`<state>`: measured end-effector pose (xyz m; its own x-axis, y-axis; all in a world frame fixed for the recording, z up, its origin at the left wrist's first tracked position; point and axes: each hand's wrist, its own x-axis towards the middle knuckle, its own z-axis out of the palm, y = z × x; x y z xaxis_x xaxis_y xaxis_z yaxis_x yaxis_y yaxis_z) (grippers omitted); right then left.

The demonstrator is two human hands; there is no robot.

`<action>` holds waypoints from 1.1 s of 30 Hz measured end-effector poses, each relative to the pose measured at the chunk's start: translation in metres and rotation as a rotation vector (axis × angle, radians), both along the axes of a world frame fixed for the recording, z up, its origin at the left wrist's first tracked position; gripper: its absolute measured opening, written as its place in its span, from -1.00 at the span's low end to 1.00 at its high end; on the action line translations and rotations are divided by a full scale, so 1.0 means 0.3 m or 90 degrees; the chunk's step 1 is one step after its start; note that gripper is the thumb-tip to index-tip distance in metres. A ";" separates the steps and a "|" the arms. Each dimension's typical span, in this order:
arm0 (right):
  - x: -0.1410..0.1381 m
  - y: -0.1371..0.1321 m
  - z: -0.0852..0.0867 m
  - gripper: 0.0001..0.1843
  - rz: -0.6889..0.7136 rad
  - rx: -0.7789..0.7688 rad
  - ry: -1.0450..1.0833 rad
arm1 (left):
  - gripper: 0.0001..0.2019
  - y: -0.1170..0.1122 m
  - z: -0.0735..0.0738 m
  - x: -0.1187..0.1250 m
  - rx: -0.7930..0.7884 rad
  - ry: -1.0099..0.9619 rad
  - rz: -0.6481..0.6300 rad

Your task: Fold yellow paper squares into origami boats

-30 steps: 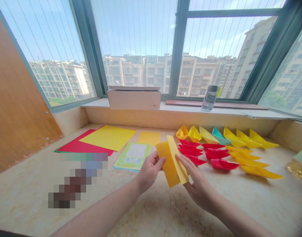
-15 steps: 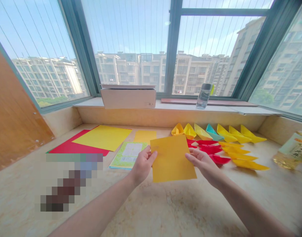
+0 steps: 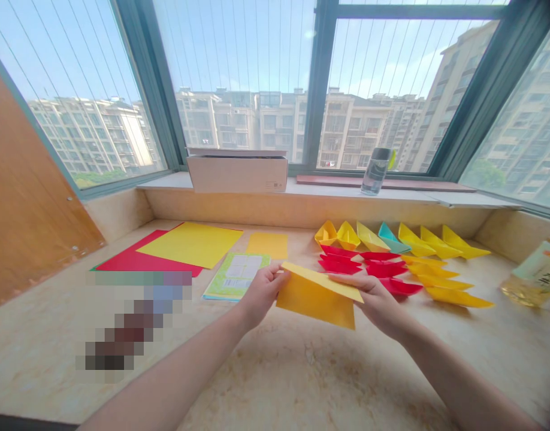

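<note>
Now bent along a crease, the sheet [image 3: 317, 308], flat a sec ago, is held above the table [image 3: 275, 383] nr red boats [image 3: 385, 269], L hand [image 3: 262, 292] and R hand [image 3: 379, 298] fingers pinching opp. sides; folding's apparently underway.

I observe a marble-patterned counter [image 3: 311, 383] as the carrying surface. Left, far: a red sheet [image 3: 135, 260] lies flat, a green edge showing at its left corner; a large yellow sheet [image 3: 192, 244] overlaps it. Right of these I locate a smaller orange-yellow sheet [image 3: 268, 242] and, nearer, a green booklet [image 3: 236, 276]. Left, near: a pixelated area [image 3: 131, 332]; contents unreadable. Right, far: one row of seven folded boats, six yellow and one teal boat [image 3: 392, 239]. Nearer: red boats [image 3: 385, 269], partly hidden; right of them, orange-yellow boats [image 3: 459, 296]. Far right: a bottle [image 3: 531, 278] of amber liquid.
</note>
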<state>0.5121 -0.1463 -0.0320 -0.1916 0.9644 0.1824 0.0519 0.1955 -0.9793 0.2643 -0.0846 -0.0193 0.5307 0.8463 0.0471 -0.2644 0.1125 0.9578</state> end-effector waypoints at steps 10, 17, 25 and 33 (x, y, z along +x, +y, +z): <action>-0.053 -0.006 -0.044 -0.60 -0.036 0.171 -0.171 | -0.55 -0.020 0.016 0.003 -0.050 -0.182 0.007; -0.094 -0.048 -0.022 -0.40 -0.027 0.263 -0.344 | -0.67 -0.035 0.012 0.025 -0.001 -0.199 0.056; -0.103 -0.099 0.025 -0.36 0.022 0.184 -0.363 | -0.69 -0.023 0.011 0.019 0.051 -0.089 0.010; -0.125 -0.066 0.020 -0.56 -0.019 -0.026 -0.136 | -0.68 -0.087 -0.023 0.036 0.084 0.059 -0.144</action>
